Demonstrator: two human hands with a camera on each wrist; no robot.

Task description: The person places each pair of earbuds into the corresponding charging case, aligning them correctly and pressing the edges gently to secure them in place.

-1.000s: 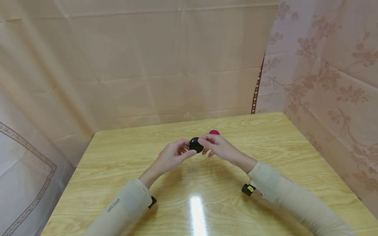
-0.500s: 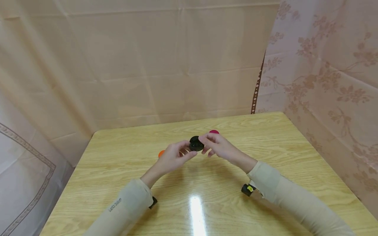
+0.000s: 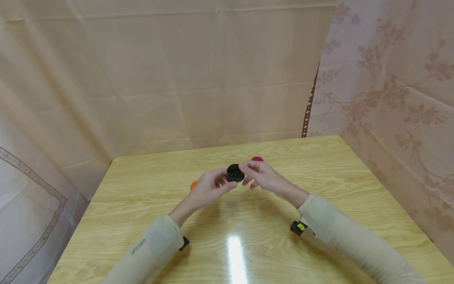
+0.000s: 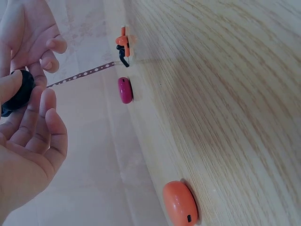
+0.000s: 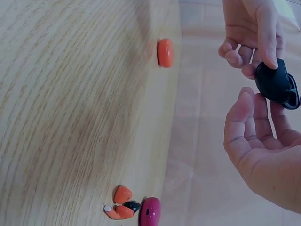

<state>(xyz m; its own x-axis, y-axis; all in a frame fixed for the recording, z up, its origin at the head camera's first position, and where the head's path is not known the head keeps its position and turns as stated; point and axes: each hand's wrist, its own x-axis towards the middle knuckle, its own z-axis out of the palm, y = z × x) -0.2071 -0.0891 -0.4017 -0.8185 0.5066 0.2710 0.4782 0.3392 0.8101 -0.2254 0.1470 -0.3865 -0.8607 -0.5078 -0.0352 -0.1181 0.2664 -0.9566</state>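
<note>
A black earbud charging case point(image 3: 234, 176) is held up above the table between both hands, its lid raised. My left hand point(image 3: 207, 190) grips the body, thumb on the near side and fingers behind. The thumb and fingers of my right hand point(image 3: 267, 180) pinch the raised lid's right edge. Seen in the right wrist view, the case point(image 5: 272, 85) is parted along its rim, and the left thumb presses on its rounded shell. Part of the black case point(image 4: 24, 89) is hidden behind a thumb in the left wrist view.
On the wooden table point(image 3: 149, 221) lie an orange earbud case point(image 4: 181, 203) and a magenta one point(image 4: 124, 90). Beside the magenta case is a small cluster of orange earbuds point(image 5: 124, 194) with a black earbud point(image 5: 132, 205). Cloth curtains point(image 3: 213, 79) hang behind the table.
The black case was closed a second ago; its lid has swung up, showing the inside. Both hands have stayed almost in place. More of the orange case shows beside the left hand.
</note>
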